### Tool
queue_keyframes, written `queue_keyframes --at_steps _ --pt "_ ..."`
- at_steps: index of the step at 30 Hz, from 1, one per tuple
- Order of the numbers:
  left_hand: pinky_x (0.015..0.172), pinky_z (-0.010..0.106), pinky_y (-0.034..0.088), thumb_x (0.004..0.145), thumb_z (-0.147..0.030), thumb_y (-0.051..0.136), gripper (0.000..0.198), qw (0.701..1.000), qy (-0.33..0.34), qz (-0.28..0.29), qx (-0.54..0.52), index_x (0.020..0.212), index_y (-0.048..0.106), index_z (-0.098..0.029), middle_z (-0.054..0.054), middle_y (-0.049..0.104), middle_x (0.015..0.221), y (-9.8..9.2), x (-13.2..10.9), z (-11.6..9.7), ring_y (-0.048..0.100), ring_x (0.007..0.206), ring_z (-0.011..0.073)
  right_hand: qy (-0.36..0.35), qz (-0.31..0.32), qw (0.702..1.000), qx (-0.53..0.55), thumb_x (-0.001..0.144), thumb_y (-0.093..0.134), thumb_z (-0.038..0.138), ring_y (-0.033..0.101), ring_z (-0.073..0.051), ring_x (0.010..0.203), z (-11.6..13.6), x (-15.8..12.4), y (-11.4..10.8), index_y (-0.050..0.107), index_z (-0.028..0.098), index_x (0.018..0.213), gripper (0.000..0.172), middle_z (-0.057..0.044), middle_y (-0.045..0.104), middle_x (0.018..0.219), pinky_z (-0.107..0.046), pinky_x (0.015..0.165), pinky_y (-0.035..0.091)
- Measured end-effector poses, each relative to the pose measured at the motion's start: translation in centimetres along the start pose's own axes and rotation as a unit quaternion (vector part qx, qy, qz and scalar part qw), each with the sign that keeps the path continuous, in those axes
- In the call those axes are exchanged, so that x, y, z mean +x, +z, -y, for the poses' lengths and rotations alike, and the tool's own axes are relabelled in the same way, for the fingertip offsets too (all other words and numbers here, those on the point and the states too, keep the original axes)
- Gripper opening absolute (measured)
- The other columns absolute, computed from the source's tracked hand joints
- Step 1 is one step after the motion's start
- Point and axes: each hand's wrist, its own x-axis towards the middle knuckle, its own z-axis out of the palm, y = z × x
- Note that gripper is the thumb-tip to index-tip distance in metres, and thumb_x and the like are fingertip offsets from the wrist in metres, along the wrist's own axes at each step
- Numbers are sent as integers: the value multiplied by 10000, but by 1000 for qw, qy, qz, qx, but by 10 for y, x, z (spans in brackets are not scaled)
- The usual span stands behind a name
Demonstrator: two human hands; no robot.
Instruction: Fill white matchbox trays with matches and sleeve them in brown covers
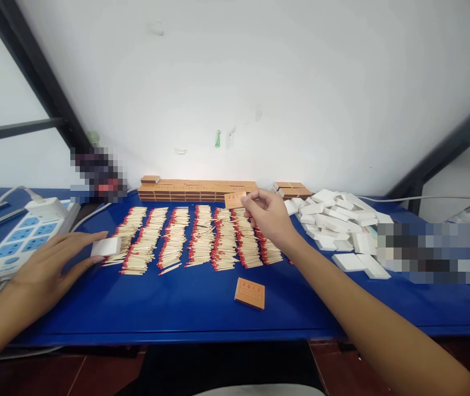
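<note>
My left hand (59,261) grips a small white matchbox tray (106,247) between thumb and fingers, at the left end of the match rows. An orange-brown matchbox (235,199) with red print is pinched in my right hand (268,216), raised over the far ends of the rows. Red-tipped matches (169,239) lie in several rows across the blue table (156,313). Another printed matchbox (250,292) lies flat nearer the table's front edge. Whether the matchbox in my right hand contains anything cannot be seen.
Stacked matchboxes (197,190) line the wall, with a smaller stack (291,190) to their right. White trays (338,217) form a loose heap at the right. A power strip (24,239) with cables sits at the left. Blurred patches hide items on both sides.
</note>
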Motion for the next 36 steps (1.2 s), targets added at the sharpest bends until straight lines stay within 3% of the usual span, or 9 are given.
queue_keyframes --at_steps 8,11,14,19,23,28,33,36 --pt "1117 516 483 1053 -476 433 547 999 -51 -3 10 1581 424 -334 120 598 1429 -1 -16 -2 605 1303 363 -6 -3 1000 3 869 737 496 500 -103 477 -1 1 -1 605 204 783 332 10 613 625 -233 441 391" --pt "1139 556 471 1058 -457 393 613 996 -85 -9 -13 1659 284 -409 95 560 1471 -1 -26 -12 601 1314 376 -3 -5 1000 10 851 749 490 523 -117 496 1 1 -1 606 206 773 327 1 623 633 -239 443 417" --pt "1171 557 471 1050 -470 399 638 992 -120 -5 -41 1663 228 -516 5 515 1576 1 -38 -22 584 1375 372 -2 -5 1000 14 837 754 479 554 -131 528 3 1 0 609 209 771 314 -4 627 645 -241 451 438" --pt "1147 586 517 1023 -541 450 642 971 -203 54 -118 1625 238 -611 -103 615 1508 6 -50 -28 573 1421 365 1 -5 1000 8 832 745 466 561 -137 539 5 0 0 599 211 762 302 -4 619 640 -242 445 421" --pt "1187 642 465 1017 -539 478 596 966 -195 81 -152 1574 297 -654 -135 617 1500 10 -47 -27 562 1432 359 -4 -12 1000 5 837 736 450 576 -140 549 5 1 -2 606 208 770 283 -11 629 651 -248 461 438" --pt "1254 651 371 1044 -476 464 469 979 -155 60 -119 1488 433 -626 -148 429 1674 14 -43 -22 441 1541 358 -4 -17 1000 1 859 711 412 590 -146 547 7 2 -4 617 203 783 242 -19 634 624 -248 463 435" --pt "1221 626 431 1049 -466 466 538 981 -160 62 -90 1566 360 -573 -82 509 1629 12 -42 -20 461 1532 347 -13 -18 1000 2 865 702 395 589 -142 548 8 2 -4 597 207 768 236 -7 611 629 -248 463 439" --pt "1190 612 464 1045 -481 468 532 985 -153 24 -81 1564 374 -552 -53 530 1607 5 -33 -31 516 1485 350 -14 -20 1000 5 862 714 414 587 -143 548 7 2 -5 586 212 761 260 -3 604 630 -247 458 438"
